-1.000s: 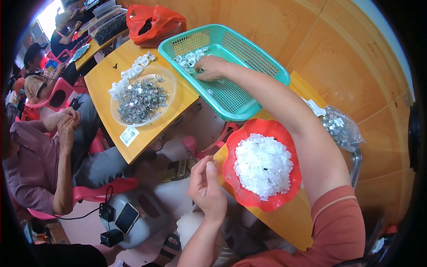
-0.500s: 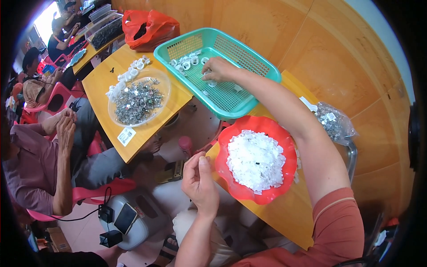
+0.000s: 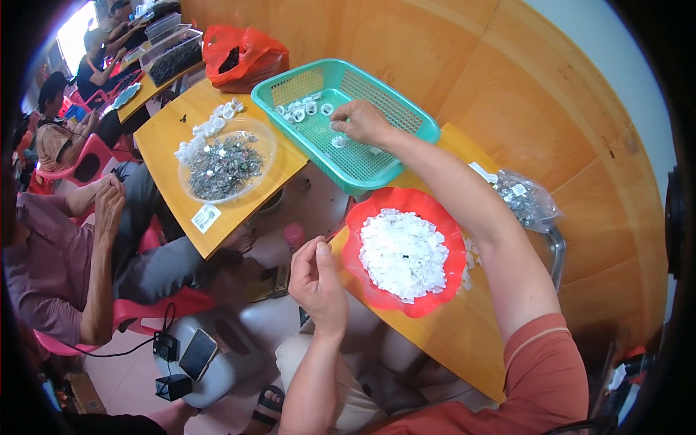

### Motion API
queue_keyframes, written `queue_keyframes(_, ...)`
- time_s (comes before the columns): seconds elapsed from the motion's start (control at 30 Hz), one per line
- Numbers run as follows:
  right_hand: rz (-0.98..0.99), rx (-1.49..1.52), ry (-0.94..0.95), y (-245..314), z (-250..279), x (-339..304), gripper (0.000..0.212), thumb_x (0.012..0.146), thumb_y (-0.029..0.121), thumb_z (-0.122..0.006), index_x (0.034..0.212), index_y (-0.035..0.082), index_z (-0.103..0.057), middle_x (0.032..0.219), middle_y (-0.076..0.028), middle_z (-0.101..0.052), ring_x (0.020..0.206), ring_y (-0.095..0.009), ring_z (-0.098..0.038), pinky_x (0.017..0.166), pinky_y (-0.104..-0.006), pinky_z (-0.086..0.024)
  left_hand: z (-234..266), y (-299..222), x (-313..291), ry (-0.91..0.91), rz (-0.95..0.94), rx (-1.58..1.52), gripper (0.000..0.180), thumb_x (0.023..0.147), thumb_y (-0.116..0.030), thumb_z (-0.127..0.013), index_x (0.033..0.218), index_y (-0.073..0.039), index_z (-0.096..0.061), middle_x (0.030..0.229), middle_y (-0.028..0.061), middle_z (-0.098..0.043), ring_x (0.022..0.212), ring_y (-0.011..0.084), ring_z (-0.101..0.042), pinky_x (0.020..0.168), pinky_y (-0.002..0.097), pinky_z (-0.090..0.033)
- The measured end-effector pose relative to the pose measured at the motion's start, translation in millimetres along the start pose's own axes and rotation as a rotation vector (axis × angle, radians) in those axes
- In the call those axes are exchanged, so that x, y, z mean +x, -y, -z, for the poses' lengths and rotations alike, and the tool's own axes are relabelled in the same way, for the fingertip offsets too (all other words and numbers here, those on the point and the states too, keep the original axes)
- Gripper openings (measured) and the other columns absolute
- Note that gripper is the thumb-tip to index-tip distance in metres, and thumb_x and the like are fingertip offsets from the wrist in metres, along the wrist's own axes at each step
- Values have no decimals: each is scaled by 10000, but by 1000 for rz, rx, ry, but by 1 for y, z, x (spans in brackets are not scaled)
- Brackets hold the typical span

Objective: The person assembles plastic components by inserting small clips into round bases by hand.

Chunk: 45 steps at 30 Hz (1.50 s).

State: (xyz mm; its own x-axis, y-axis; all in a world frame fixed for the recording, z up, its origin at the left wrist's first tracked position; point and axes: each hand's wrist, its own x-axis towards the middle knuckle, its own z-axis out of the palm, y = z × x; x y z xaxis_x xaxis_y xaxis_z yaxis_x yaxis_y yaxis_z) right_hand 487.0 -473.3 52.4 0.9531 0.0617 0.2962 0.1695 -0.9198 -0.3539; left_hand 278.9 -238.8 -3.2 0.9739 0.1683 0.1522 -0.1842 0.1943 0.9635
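Note:
My right hand point(image 3: 360, 123) is over the green basket point(image 3: 421, 148), its fingers drawn together above the mesh floor. Whatever lies between those fingertips is too small to make out. Just below them sits a white ring-shaped part point(image 3: 338, 142), and more white ring parts point(image 3: 299, 114) are gathered toward the basket's far left. To the left of the red scalloped bowl point(image 3: 353, 255), my left hand point(image 3: 319, 283) is raised with curled fingers and the thumb against the index finger; any object there is hidden. Small clear-white pieces point(image 3: 403, 254) are heaped in the bowl.
Left of the basket, a round clear tray point(image 3: 272, 156) holds small metal parts, beside white parts point(image 3: 210, 127). A red plastic bag point(image 3: 250, 61) stands behind. At right lies a clear bag of parts point(image 3: 525, 199). A seated person point(image 3: 58, 261) works close at left.
My right hand has risen slightly off the basket floor, and its fingers have drawn together. A white ring part now shows uncovered below it. The left hand keeps its pose as the view shifts slightly.

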Motion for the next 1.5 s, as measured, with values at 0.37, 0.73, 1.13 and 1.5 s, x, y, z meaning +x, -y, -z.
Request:
queue_keyframes(0.37, -206, 804, -21, 95, 93, -162, 206, 883, 184, -697, 858, -17, -658, 702, -41, -651, 581, -81, -605, 524, -225, -484, -1, -30, -31, -22, -123, -111, 178, 905, -56, -643, 1068, 16, -632, 1021, 52, -628, 877, 107, -595, 773, 225, -488)
queue_keyframes(0.73, -408, 990, -22, 134, 108, -347, 213, 919, 165, -650, 995, -32, -673, 858, -84, -691, 746, -110, -661, 667, -240, -557, -11, -61, -107, 599, 144, -218, 200, 881, -14, -661, 1068, 49, -633, 1004, 85, -662, 905, 135, -628, 824, 258, -514)
queue_keyframes(1.13, -537, 1190, -107, 121, 112, -426, 209, 938, 152, -622, 1031, -32, -654, 912, -82, -680, 833, -137, -674, 713, -263, -570, -28, -52, -148, 826, 650, -453, 236, 892, -3, -609, 1126, 31, -605, 1037, 103, -649, 906, 184, -640, 826, 327, -542)
queue_keyframes(1.5, -573, 1069, -184, 112, 101, -457, 216, 935, 151, -627, 1033, -41, -649, 870, -83, -684, 765, -127, -671, 698, -252, -556, -32, -40, -167, 874, 688, -415, 267, 873, -3, -658, 1129, 49, -604, 1000, 90, -652, 907, 136, -631, 823, 284, -535)
